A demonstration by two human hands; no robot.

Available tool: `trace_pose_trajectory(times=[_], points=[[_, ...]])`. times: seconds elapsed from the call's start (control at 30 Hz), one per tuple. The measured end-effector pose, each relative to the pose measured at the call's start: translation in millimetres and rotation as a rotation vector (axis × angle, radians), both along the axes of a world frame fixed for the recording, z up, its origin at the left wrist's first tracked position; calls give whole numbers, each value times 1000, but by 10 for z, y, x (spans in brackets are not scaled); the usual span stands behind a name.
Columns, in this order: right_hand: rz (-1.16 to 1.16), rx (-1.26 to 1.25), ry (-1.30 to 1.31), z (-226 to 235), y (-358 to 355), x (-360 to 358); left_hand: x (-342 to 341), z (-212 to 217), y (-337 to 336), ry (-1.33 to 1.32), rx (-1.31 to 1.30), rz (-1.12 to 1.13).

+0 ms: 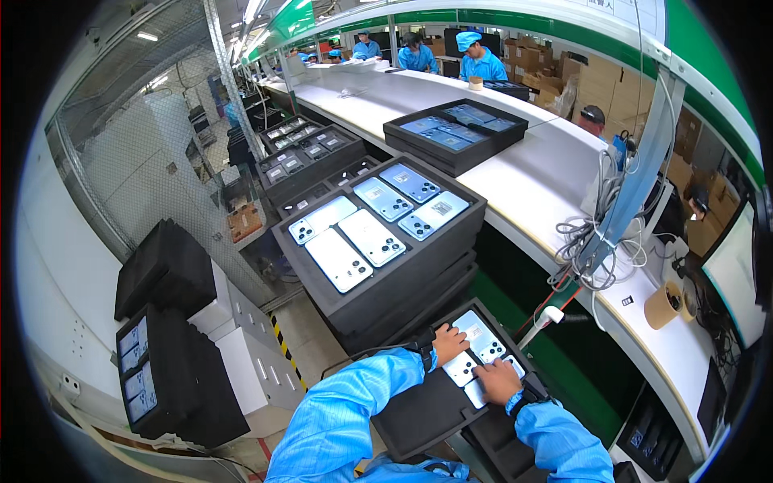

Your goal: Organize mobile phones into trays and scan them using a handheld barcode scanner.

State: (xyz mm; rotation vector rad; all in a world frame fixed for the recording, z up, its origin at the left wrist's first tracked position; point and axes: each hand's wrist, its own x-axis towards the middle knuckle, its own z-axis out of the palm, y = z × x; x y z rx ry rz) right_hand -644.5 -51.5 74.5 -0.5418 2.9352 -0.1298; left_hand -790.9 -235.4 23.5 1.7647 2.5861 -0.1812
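Resting among pale-blue phones (pixel 475 326), the right hand (pixel 501 380) lay over the near black tray (pixel 419 406); its fingers touched the phones there, though whether that grip was clamped on one or merely laid across them could not be told; just beyond it, the left hand (pixel 449 344) bent its fingers onto the same group, its grip equally unclear because the fingertips were partly covered. The phones lay camera side up in the right-hand part of that tray, close together; the left part showed a plain black surface. With both hands on the group, the handling of this tray looked unfinished; how many places remained to be filled or emptied was hidden.

Farther off, a large black tray (pixel 338 302) topped a tall stack; six phones lay in it, back side up, each in its own place, and none was being touched; that layer looked complete, though the layers below could not be judged. Farthest, on the white desk (pixel 555 185), another stacked tray (pixel 427 150) bore more phones, also out of the hands' reach.
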Motion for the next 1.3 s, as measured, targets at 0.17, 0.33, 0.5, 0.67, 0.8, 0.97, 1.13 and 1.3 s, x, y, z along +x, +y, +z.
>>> trace_pose_trajectory(times=[0.17, 0.33, 0.5, 0.67, 0.8, 0.97, 1.13, 1.3], points=[[89, -21, 92, 0, 84, -122, -140, -116, -74, -57, 205, 35], [46, 47, -42, 75, 72, -206, -190, -52, 9, 1, 194, 26], [158, 22, -80, 182, 104, -169, -115, 267, 70, -82, -14, 14], [305, 44, 22, 310, 284, 114, -121, 513, -36, -357, 52, -9], [66, 1, 412, 806, 543, 410, -95, 1055, -205, -368, 305, 15], [-859, -1031, 518, 910, 890, 1631, 474, 1379, -284, -823, 707, 452], [-1654, -2556, 767, -51, 570, 3148, 1626, 887, 564, -1767, 869, 593], [-1890, -2914, 1088, -543, 163, 3785, 2551, 42, 1292, -1810, 513, 664]])
